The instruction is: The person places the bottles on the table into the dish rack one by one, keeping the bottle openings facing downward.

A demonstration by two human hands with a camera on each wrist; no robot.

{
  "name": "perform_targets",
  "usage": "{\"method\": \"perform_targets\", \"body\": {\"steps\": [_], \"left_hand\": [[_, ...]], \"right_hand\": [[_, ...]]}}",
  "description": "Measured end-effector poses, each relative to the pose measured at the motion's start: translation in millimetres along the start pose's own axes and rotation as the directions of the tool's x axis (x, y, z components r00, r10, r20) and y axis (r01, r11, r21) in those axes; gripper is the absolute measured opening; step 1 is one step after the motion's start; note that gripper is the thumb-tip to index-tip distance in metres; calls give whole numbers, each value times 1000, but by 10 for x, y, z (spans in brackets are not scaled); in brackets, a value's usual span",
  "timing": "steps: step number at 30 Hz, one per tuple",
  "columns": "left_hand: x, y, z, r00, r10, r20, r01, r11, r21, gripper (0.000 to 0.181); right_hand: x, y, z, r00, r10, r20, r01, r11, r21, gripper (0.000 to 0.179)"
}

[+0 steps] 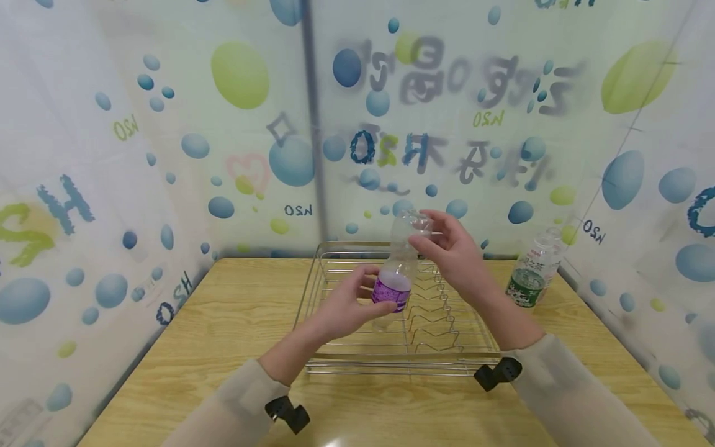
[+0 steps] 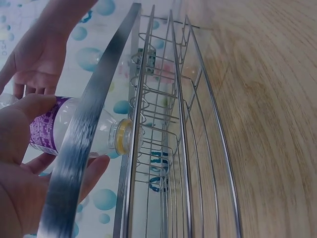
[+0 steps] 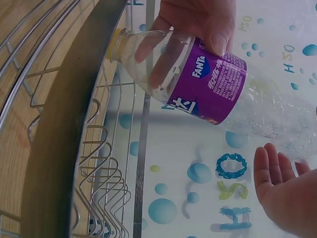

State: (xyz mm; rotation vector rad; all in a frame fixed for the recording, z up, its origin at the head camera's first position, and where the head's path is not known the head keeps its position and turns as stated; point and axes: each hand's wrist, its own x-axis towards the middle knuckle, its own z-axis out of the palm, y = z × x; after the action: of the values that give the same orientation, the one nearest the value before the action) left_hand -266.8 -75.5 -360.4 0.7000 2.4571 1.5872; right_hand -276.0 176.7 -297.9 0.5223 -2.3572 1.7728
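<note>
A clear plastic Fanta bottle (image 1: 391, 288) with a purple label is held tilted above the wire rack, neck down and base up. My left hand (image 1: 349, 304) grips it round the label, thumb on the near side. In the left wrist view its neck with a yellow ring (image 2: 122, 137) points toward the rack. My right hand (image 1: 455, 251) is at the bottle's upturned base, fingers loosely extended beside it. The right wrist view shows this right hand (image 3: 285, 191) close to the base; whether it touches is unclear.
The metal wire rack (image 1: 329, 357) with wavy dividers sits on a wooden table (image 1: 223, 372). At the right back stand clear bottles, the front one with a green label (image 1: 526, 287). Printed curtains (image 1: 251, 143) enclose the table at the back and sides.
</note>
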Motion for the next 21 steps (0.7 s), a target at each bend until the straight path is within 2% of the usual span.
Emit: {"method": "perform_targets", "body": {"steps": [8, 21], "left_hand": [[5, -10, 23, 1000, -14, 5, 14, 999, -36, 61], [22, -43, 6, 999, -38, 2, 38, 996, -85, 62]], "right_hand": [[66, -16, 66, 1000, -27, 10, 27, 1000, -4, 67], [108, -55, 179, 999, -24, 39, 24, 1000, 5, 73]]}}
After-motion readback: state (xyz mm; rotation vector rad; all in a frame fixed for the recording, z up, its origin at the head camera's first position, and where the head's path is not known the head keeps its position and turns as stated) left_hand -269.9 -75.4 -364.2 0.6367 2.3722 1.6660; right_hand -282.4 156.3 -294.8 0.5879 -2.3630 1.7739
